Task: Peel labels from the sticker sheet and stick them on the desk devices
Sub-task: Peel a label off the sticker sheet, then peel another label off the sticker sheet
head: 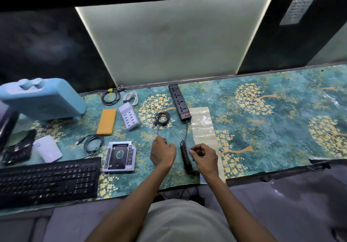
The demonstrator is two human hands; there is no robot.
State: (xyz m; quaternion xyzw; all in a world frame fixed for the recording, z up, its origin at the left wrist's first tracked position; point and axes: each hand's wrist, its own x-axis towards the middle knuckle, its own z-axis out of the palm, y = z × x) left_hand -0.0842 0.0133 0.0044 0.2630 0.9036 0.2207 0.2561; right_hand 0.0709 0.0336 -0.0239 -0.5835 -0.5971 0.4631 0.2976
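The sticker sheet (202,125) is a long pale glossy strip lying right of the black power strip (179,101). Its near end runs under my right hand (202,155). That hand's thumb and forefinger are pinched together over the sheet, with a tiny pale-blue label at their tips. My left hand (163,152) is cupped over a small dark device (164,139) at the end of a thin black cable (162,118); most of the device is hidden. The power strip's coiled cord (185,157) lies between my hands.
To the left lie a white multi-port charger (129,116), an orange power bank (106,119), a silver drive caddy (119,156), a black keyboard (48,179), a white gadget (47,149), loose cables (93,144) and a big blue appliance (43,99). A patterned teal mat (262,119) covers the desk.
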